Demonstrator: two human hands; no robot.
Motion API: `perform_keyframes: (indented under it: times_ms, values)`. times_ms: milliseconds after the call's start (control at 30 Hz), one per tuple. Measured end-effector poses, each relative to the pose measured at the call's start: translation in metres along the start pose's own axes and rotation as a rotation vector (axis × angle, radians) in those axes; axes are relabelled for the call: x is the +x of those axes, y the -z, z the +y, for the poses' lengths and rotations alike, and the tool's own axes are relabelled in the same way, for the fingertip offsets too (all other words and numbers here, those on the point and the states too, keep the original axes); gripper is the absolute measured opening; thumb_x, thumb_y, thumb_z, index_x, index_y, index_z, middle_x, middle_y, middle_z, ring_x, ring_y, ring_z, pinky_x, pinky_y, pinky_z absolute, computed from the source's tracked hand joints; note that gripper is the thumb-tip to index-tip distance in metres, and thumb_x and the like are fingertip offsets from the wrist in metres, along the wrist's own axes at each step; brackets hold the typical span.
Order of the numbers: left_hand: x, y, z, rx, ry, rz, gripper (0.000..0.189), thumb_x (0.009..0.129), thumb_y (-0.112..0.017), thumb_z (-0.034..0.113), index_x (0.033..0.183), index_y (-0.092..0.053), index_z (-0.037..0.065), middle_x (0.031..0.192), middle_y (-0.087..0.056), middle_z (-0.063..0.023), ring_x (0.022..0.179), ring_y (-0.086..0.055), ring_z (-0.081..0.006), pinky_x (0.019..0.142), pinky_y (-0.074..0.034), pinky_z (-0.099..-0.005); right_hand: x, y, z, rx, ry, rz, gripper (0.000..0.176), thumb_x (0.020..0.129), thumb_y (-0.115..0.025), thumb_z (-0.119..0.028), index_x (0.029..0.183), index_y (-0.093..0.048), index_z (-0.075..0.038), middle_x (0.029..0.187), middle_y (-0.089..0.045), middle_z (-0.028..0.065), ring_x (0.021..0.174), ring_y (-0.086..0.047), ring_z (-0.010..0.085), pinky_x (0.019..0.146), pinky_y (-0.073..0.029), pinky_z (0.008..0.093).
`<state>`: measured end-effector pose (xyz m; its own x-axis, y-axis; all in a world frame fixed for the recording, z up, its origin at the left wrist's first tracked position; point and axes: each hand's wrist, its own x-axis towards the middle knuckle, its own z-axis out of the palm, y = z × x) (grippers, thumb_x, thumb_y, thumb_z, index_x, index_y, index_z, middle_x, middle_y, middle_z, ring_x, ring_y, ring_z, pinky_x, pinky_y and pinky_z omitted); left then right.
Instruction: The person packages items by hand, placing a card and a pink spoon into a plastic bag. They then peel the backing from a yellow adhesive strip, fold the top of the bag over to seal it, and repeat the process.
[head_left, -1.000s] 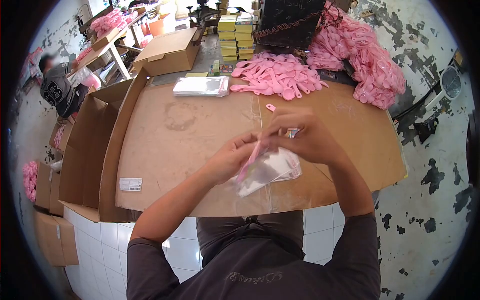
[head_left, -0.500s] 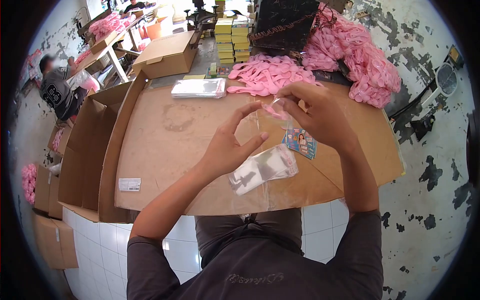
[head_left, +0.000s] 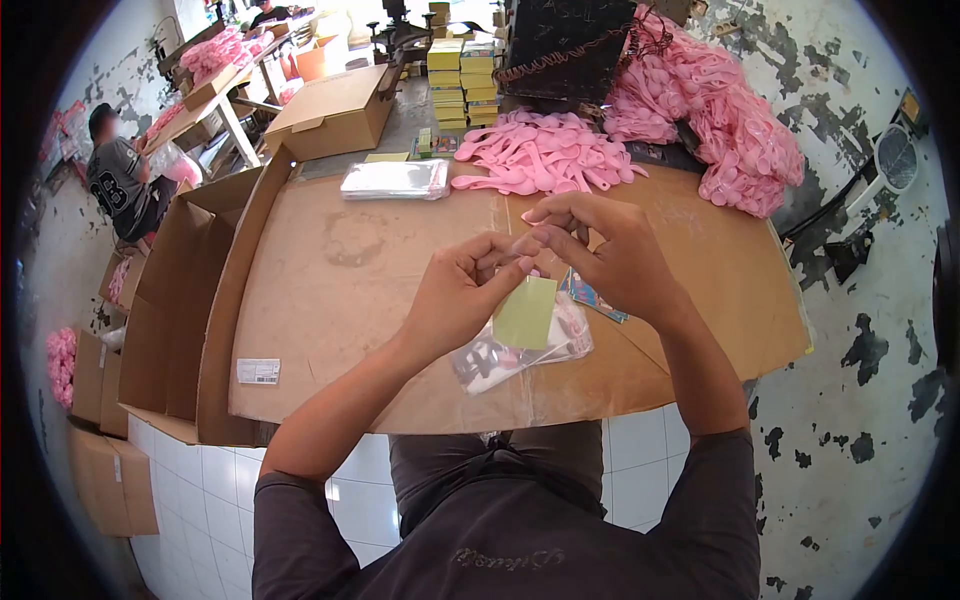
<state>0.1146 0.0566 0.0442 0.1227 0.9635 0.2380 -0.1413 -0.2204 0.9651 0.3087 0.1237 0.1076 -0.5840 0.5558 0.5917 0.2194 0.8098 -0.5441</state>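
My left hand (head_left: 460,292) pinches the top of a clear plastic bag, thumb against fingers. A pale yellow-green card (head_left: 525,313) hangs below the fingertips, seemingly inside the bag, with a bit of pink at its top. My right hand (head_left: 612,245) meets the left at the bag's upper edge, its thumb and fingers closed there. Under the hands lies a stack of clear plastic bags (head_left: 480,370), partly covered by the card. Several printed blue cards (head_left: 592,298) lie beside it, partly behind my right hand.
Pink spoon-shaped pieces (head_left: 545,150) are heaped at the table's back, with a larger bagged pile (head_left: 740,130) to the right. Another stack of clear bags (head_left: 395,180) lies back left. An open cardboard box (head_left: 165,320) borders the left edge. A person (head_left: 120,175) sits far left.
Both hands have come together and closed at the bag's top; the left was spread before. The yellow-green card now hangs in plain view below them, over the bag stack.
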Motion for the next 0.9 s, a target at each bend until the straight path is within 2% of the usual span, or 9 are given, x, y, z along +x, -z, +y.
perform_keyframes:
  times_ms: [133, 233, 333, 433, 533, 633, 733, 833, 900]
  values:
    - [0.0, -0.002, 0.003, 0.018, 0.038, 0.021, 0.027, 0.102, -0.062, 0.006, 0.128, -0.062, -0.004, 0.107, -0.074, -0.0115, 0.099, -0.071, -0.0139, 0.085, -0.058, -0.0264, 0.001, -0.001, 0.003, 0.004, 0.008, 0.014, 0.017, 0.091, -0.074, -0.007, 0.108, -0.072, -0.003, 0.093, -0.071, 0.0061, 0.071, -0.063, 0.0142, 0.063, -0.049, 0.0277]
    - [-0.002, -0.004, -0.002, 0.021, -0.024, 0.075, 0.028, 0.101, -0.064, 0.009, 0.126, -0.063, -0.003, 0.095, -0.076, -0.0063, 0.083, -0.067, -0.0046, 0.068, -0.053, -0.0216, 0.003, -0.004, 0.008, -0.299, 0.328, 0.124, 0.019, 0.084, -0.074, -0.007, 0.103, -0.069, -0.006, 0.099, -0.068, 0.0085, 0.087, -0.066, 0.0232, 0.075, -0.051, 0.0344]
    - [-0.002, 0.0, -0.01, 0.237, -0.069, 0.124, 0.03, 0.099, -0.065, 0.01, 0.126, -0.064, -0.003, 0.083, -0.075, -0.0041, 0.067, -0.06, -0.0014, 0.058, -0.048, -0.0227, 0.002, -0.004, -0.003, -0.467, 0.446, 0.062, 0.023, 0.078, -0.077, -0.008, 0.098, -0.067, -0.008, 0.101, -0.063, 0.0048, 0.098, -0.062, 0.0246, 0.083, -0.047, 0.038]
    - [-0.002, -0.001, -0.015, 0.305, -0.133, 0.143, 0.031, 0.097, -0.066, 0.01, 0.125, -0.065, -0.003, 0.076, -0.073, -0.0024, 0.057, -0.05, -0.0006, 0.05, -0.042, -0.0245, -0.001, -0.017, -0.01, -0.579, 0.425, 0.164, 0.021, 0.076, -0.078, -0.011, 0.093, -0.065, -0.008, 0.101, -0.062, 0.0029, 0.103, -0.06, 0.0227, 0.088, -0.044, 0.0387]
    - [-0.004, -0.004, -0.016, 0.257, -0.117, 0.167, 0.032, 0.096, -0.067, 0.01, 0.125, -0.065, -0.004, 0.076, -0.073, -0.0044, 0.057, -0.049, -0.0007, 0.05, -0.041, -0.0247, 0.0, -0.015, -0.007, -0.593, 0.473, 0.15, 0.019, 0.077, -0.078, -0.013, 0.09, -0.065, -0.008, 0.1, -0.061, 0.0034, 0.101, -0.06, 0.0221, 0.086, -0.044, 0.0374]
    - [-0.007, -0.003, -0.004, 0.421, -0.101, 0.15, 0.033, 0.095, -0.067, 0.01, 0.124, -0.065, -0.005, 0.079, -0.075, -0.0102, 0.055, -0.057, -0.0057, 0.052, -0.046, -0.0272, 0.0, -0.017, -0.003, -0.638, 0.5, 0.089, 0.019, 0.075, -0.076, -0.014, 0.089, -0.065, -0.007, 0.099, -0.061, 0.0039, 0.102, -0.06, 0.0216, 0.086, -0.044, 0.0369]
    - [-0.007, -0.003, -0.002, 0.56, -0.187, 0.127, 0.034, 0.094, -0.067, 0.01, 0.124, -0.065, -0.005, 0.084, -0.075, -0.0169, 0.059, -0.068, -0.0163, 0.056, -0.052, -0.033, 0.001, -0.022, 0.0, -0.659, 0.522, 0.071, 0.019, 0.074, -0.074, -0.014, 0.088, -0.064, -0.007, 0.097, -0.06, 0.0041, 0.099, -0.059, 0.0215, 0.085, -0.044, 0.0366]
    - [-0.008, -0.003, 0.002, 0.808, -0.245, 0.038, 0.037, 0.094, -0.067, 0.011, 0.127, -0.063, -0.005, 0.089, -0.075, -0.0199, 0.066, -0.073, -0.0248, 0.061, -0.055, -0.0377, 0.0, -0.026, 0.007, -0.78, 0.543, 0.033, 0.016, 0.073, -0.071, -0.013, 0.085, -0.063, -0.006, 0.094, -0.059, 0.0048, 0.096, -0.058, 0.0225, 0.085, -0.044, 0.0357]
    - [-0.009, -0.005, 0.004, 0.885, -0.265, 0.032, 0.036, 0.097, -0.067, 0.01, 0.13, -0.062, -0.003, 0.093, -0.077, -0.0152, 0.073, -0.074, -0.0187, 0.064, -0.057, -0.0353, 0.002, -0.024, 0.013, -0.688, 0.434, 0.096, 0.015, 0.074, -0.07, -0.013, 0.084, -0.061, -0.006, 0.092, -0.057, 0.0065, 0.093, -0.057, 0.022, 0.082, -0.044, 0.0355]
